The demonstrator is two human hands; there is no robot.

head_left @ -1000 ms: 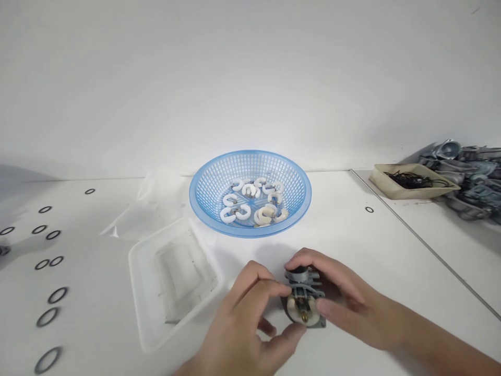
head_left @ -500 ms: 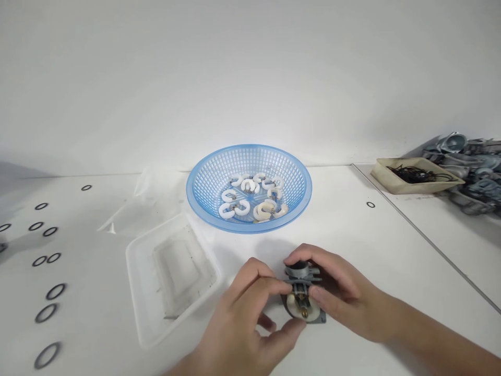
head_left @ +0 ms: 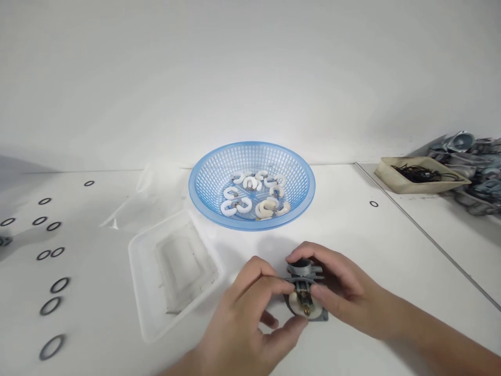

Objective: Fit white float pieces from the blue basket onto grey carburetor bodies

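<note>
A grey metal carburetor body (head_left: 303, 270) stands on the white table between both hands, its round bore facing up and away. Set into its near side is a pale C-shaped float (head_left: 294, 305) with a brass piece in the middle. My right hand (head_left: 352, 292) grips the body from the right, index finger over the bore's rim and thumb on the near side. My left hand (head_left: 250, 313) closes in from the left. Its index fingertip touches beside the float's hinge, and its thumb lies at the float's lower edge. The other left fingers curl underneath, partly hidden.
Behind the hands is a blue plastic basket (head_left: 195, 201) with several white floats (head_left: 245, 204). A white tray (head_left: 136, 282) and a clear plastic bag (head_left: 133, 209) lie left. Several black rings (head_left: 50, 305) are scattered far left. A cream tub (head_left: 385, 180) and metal parts (head_left: 477, 183) are right.
The whole view has shifted slightly, so things sit a little further right and higher. Both hands keep nearly the same hold on the carburetor and float.
</note>
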